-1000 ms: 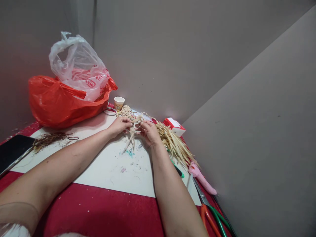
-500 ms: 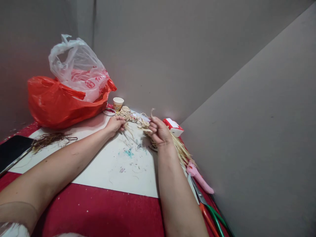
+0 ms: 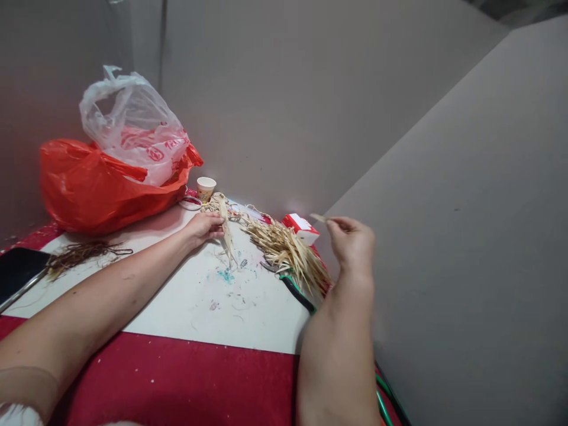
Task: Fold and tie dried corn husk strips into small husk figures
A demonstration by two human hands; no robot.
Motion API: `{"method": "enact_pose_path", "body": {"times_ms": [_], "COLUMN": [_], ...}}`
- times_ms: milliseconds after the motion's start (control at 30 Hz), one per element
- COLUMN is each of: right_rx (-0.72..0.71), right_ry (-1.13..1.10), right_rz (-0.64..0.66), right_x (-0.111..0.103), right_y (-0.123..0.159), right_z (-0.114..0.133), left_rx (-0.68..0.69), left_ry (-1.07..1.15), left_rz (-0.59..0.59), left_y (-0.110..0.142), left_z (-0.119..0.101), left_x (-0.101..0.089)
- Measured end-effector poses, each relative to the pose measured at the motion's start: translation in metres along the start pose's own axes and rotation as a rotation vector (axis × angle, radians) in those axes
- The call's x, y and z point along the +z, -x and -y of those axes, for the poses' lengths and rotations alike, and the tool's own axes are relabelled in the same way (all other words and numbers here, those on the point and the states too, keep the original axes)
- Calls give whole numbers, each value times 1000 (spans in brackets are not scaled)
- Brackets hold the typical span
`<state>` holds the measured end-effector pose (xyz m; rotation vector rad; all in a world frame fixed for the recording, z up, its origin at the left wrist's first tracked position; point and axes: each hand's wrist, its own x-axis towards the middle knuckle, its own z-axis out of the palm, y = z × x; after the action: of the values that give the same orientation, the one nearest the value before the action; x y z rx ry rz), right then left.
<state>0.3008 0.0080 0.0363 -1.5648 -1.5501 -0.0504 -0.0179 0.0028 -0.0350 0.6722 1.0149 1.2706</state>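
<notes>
In the head view my left hand [image 3: 205,228] is closed, thumb and fingers pinching a pale dried husk strip [image 3: 226,234] that hangs down over the white board. My right hand [image 3: 352,239] is raised to the right of the red-and-white box [image 3: 302,228]. A thin piece of the same dry husk [image 3: 318,218] sticks out from its pinched fingers. Between the hands lies a bundle of dry straw-coloured strips [image 3: 288,248]. A green-and-black-handled tool [image 3: 299,294] with a dark metal head lies against the bundle, partly behind my right arm.
A red plastic bag [image 3: 102,201] with a clear bag in it fills the left back. A paper cup [image 3: 206,190], braided cord [image 3: 217,203], brown fibres [image 3: 84,254] and a dark tablet-like slab [image 3: 20,272] rest around the white board [image 3: 177,302]. Grey walls [image 3: 275,106] close in behind and right.
My right hand has moved right and away from my left, carrying a thin piece of husk and uncovering the straw bundle and green-handled tool. The strip in my left hand now hangs in plain view.
</notes>
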Motion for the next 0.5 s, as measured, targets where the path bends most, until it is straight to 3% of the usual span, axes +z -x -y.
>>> {"method": "enact_pose_path", "body": {"times_ms": [133, 300, 400, 500], "right_rx": [125, 21, 3, 27], "right_ry": [84, -246, -479, -535], "right_rz": [239, 141, 375, 654], "right_x": [18, 33, 56, 82], "right_y": [2, 15, 33, 51], "right_z": [-9, 47, 87, 105], "left_rx": [-25, -12, 6, 73], "left_ry": [-5, -23, -60, -77], "left_rz": [98, 153, 224, 280], "left_y": [1, 4, 5, 6], "left_z": [0, 2, 5, 7], "left_x": [1, 4, 4, 4]}}
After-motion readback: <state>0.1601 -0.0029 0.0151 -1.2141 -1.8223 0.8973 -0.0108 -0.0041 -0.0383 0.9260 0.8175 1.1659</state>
